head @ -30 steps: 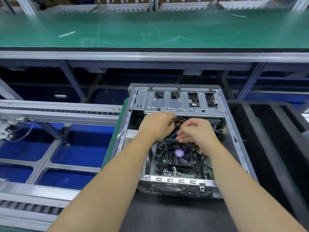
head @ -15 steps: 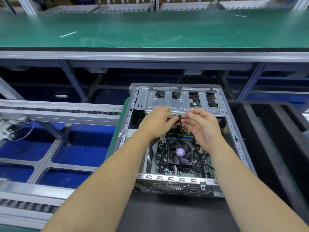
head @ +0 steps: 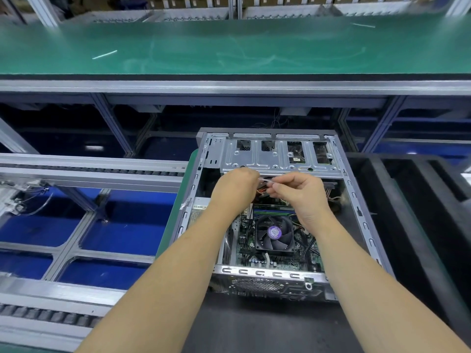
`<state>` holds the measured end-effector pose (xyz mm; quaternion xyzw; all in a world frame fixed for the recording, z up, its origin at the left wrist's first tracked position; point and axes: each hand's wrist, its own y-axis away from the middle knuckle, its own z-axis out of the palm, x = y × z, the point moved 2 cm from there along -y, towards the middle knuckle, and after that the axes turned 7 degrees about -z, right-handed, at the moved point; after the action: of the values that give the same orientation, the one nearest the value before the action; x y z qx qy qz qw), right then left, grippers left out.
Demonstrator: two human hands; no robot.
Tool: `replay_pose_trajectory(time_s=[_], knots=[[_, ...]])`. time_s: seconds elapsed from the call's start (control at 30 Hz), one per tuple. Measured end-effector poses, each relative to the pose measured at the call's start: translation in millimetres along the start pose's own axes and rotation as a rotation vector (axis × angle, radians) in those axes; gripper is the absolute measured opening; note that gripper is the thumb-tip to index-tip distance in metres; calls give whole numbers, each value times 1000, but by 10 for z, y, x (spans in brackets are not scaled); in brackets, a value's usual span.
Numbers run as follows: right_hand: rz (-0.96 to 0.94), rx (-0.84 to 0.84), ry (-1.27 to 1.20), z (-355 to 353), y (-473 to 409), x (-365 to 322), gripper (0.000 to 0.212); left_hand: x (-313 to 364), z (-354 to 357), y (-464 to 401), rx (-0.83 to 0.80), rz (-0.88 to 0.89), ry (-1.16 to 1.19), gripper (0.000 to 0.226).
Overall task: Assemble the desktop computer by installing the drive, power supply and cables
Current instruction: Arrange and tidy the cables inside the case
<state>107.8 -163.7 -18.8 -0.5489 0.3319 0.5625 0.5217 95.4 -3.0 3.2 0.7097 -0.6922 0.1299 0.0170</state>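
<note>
Green matting covers the long table point(head: 229, 52) at the back, and below it are aluminium rails with blue bins. Nearer, the open computer case point(head: 356, 215) lies on a dark mat, with its drive cage point(head: 254, 159) at the far end and the fan point(head: 274, 233) on the motherboard point(head: 242, 240) in the middle.

Both hands meet just under the edge of the cage. The left hand point(head: 235, 189) has its fingers curled around a bundle of cables point(head: 262, 192), red and orange wires showing at its fingertips. The right hand point(head: 300, 197) pinches something thin and pale between thumb and forefinger, close to the same bundle; I cannot tell if it is a tie or a connector.

I judge the cables light and soft, so they will bend and spring back if not guided. It is better to take them by the plug body, not by the wires, because the pins and the board are fragile. The metal edges of the cage look sharp for the fingers.
</note>
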Motion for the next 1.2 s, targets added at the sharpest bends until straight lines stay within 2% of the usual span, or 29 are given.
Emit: replay_pose_trajectory(time_s=[0.07, 0.13, 0.2, 0.37, 0.53, 0.6, 0.7, 0.8, 1.07, 1.17, 1.2], knots=[[130, -42, 73, 11, -2, 62, 16, -22, 23, -22, -32, -61, -22, 20], [304, -63, 267, -13, -7, 156, 11, -30, 43, -18, -48, -101, -50, 19], [444, -68, 431, -35, -10, 247, 18, -29, 56, -7, -37, -124, -64, 21], [511, 137, 455, -105, -48, 340, 24, -112, 65, -13, -17, -230, 98, 27], [520, 93, 497, -86, -79, 407, 18, -160, 80, 43, -1, -225, 219, 36], [516, 91, 496, -92, -88, 424, 18, -161, 81, 78, 28, -211, 240, 39], [526, 102, 483, -97, -93, 435, 19, -162, 44, 147, 157, -223, 277, 29], [530, 110, 485, -89, -100, 433, 19, -203, -10, 187, 250, -315, 414, 24], [572, 154, 461, -60, -85, 372, 18, -297, -32, 220, 207, -409, 562, 24], [652, 166, 211, -7, -48, 346, 19, -312, -30, 189, 118, -390, 607, 21], [693, 163, 82, 36, -33, 333, 26, -312, -27, 169, 75, -383, 602, 20]])
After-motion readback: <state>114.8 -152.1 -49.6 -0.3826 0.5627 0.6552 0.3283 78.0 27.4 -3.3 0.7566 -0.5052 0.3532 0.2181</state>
